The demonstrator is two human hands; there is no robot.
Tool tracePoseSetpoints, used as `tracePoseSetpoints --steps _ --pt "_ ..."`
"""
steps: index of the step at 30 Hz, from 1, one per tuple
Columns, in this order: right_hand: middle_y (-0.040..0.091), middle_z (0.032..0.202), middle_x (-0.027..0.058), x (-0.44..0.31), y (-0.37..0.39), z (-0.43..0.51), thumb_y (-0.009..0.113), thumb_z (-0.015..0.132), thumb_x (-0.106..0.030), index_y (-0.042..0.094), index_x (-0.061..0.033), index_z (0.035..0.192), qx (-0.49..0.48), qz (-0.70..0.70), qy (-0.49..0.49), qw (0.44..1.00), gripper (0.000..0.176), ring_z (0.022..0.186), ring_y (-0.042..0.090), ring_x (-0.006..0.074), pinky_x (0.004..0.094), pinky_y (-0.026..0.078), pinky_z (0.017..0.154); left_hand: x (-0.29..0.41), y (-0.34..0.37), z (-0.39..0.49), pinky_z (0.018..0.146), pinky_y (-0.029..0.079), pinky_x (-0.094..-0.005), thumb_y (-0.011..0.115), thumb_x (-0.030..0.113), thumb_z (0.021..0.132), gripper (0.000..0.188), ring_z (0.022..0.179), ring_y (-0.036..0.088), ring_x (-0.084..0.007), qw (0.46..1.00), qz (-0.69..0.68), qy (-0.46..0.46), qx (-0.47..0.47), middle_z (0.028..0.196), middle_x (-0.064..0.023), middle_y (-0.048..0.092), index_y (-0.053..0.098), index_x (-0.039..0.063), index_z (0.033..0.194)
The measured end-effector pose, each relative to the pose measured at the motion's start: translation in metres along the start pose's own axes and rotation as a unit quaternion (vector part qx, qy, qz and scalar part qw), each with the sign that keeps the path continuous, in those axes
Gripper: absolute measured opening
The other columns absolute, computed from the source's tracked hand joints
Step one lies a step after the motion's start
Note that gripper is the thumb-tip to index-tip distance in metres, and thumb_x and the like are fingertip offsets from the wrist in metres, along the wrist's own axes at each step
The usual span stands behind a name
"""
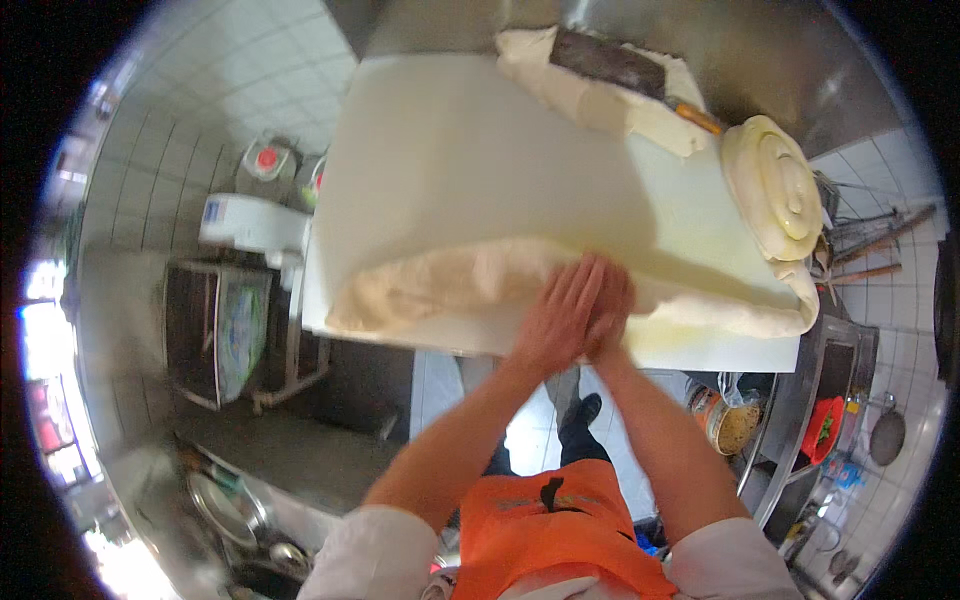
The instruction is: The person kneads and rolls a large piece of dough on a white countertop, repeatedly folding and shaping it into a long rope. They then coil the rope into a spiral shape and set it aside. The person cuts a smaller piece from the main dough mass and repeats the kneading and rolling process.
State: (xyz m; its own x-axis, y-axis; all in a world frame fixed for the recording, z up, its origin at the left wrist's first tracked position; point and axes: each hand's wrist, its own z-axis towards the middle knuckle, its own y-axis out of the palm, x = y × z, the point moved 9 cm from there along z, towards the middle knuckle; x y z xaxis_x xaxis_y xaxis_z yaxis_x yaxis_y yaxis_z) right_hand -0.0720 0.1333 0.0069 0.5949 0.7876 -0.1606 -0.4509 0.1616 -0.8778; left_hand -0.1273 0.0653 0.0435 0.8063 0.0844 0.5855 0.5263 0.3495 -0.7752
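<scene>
A long piece of pale dough lies along the front of a white worktop, thick and flattened to the left. My left hand and my right hand are pressed together around it, fingers overlapping. The dough between my palms is hidden. From my right hand, a thinner rope of dough runs rightward and bends up into a large, shiny coil of dough at the right end of the worktop.
At the back, a dark-bladed cleaver with a wooden handle rests on a pale folded sheet, cloth or dough. Below the right edge stand a tub of brown crumbly food and a red basket with greens. A red-capped jug is at left.
</scene>
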Motion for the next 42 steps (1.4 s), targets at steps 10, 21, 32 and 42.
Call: tracePoseSetpoints --steps 10,21,32,42 --pt "0.068 0.101 0.0099 0.027 0.043 0.075 0.056 0.094 -0.034 0.067 -0.0096 0.097 -0.102 0.029 -0.012 0.994 0.026 0.101 0.062 0.0301 0.0475 0.047 0.093 -0.11 0.005 0.151 0.106 0.047 -0.0513 0.058 0.034 0.102 0.039 0.125 0.06 -0.0372 0.986 -0.017 -0.165 -0.031 0.133 -0.0191 0.066 0.067 0.003 0.124" --pt "0.07 0.087 0.0125 0.044 0.066 0.111 0.054 0.1 -0.034 0.065 -0.0113 0.087 -0.183 0.075 -0.006 0.98 0.028 0.088 0.065 0.0363 0.0505 0.052 0.084 -0.104 0.022 0.104 0.104 0.047 -0.0532 0.053 0.02 0.103 0.021 0.117 0.059 -0.0388 0.98 0.187 -0.069 0.023 0.112 -0.0167 0.065 0.064 0.002 0.102" --pt "0.065 0.117 0.0178 0.06 0.004 0.055 0.063 0.098 -0.022 0.059 -0.0054 0.133 -0.047 0.227 -0.083 0.969 0.039 0.114 0.061 0.0389 0.0495 0.05 0.099 -0.052 0.038 0.067 0.112 0.039 -0.0514 0.063 0.025 0.096 0.036 0.124 0.058 -0.0331 0.946 0.278 -0.147 0.078 0.131 -0.0118 0.062 0.062 0.012 0.129" --pt "0.071 0.129 0.0167 0.306 -0.032 0.117 0.065 0.104 -0.037 0.063 -0.0014 0.136 -0.13 0.165 0.252 0.945 0.049 0.122 0.066 0.0321 0.0431 0.052 0.103 -0.118 0.006 0.154 0.097 0.049 -0.0478 0.06 0.032 0.103 0.025 0.109 0.062 -0.0342 0.973 0.195 -0.105 0.063 0.113 -0.0096 0.067 0.069 0.009 0.106"
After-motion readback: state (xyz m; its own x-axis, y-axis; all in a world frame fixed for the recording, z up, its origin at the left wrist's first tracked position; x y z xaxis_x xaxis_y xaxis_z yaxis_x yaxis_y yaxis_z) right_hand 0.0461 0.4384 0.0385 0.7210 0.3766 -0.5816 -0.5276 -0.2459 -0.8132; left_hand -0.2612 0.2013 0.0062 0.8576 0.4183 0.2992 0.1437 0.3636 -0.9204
